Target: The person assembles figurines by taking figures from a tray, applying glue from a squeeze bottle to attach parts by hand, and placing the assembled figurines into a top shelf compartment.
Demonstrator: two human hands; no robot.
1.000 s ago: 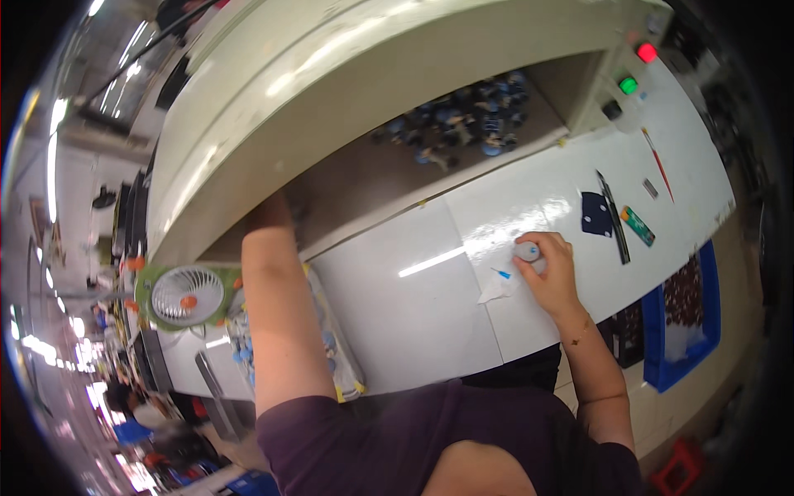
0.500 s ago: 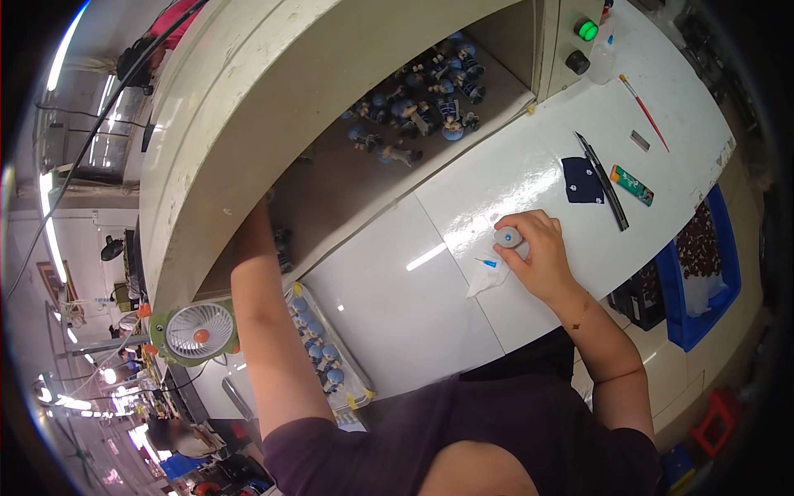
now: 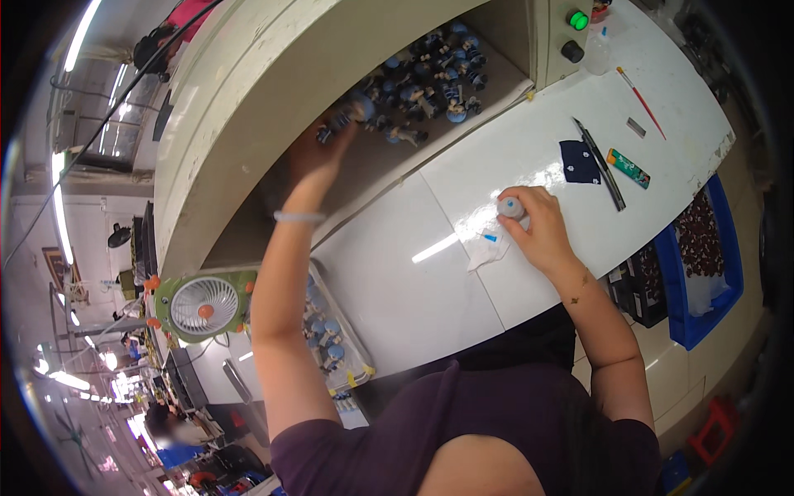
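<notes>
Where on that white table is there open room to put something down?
The widest bare patch of the white table lies between the left arm and the right hand, beside the small white cloth. It is crowded among the figurines in the recess, where the left hand reaches, and around the dark patch and pen.

Left arm: extended fully toward eleven o'clock, forearm bare, a thin band round the wrist; left hand raised at the far end, fingers closed in a grip. Right arm: bent at the elbow, forearm angled toward eleven o'clock; right hand lowered, palm down, fingers curled in a grip.
</notes>
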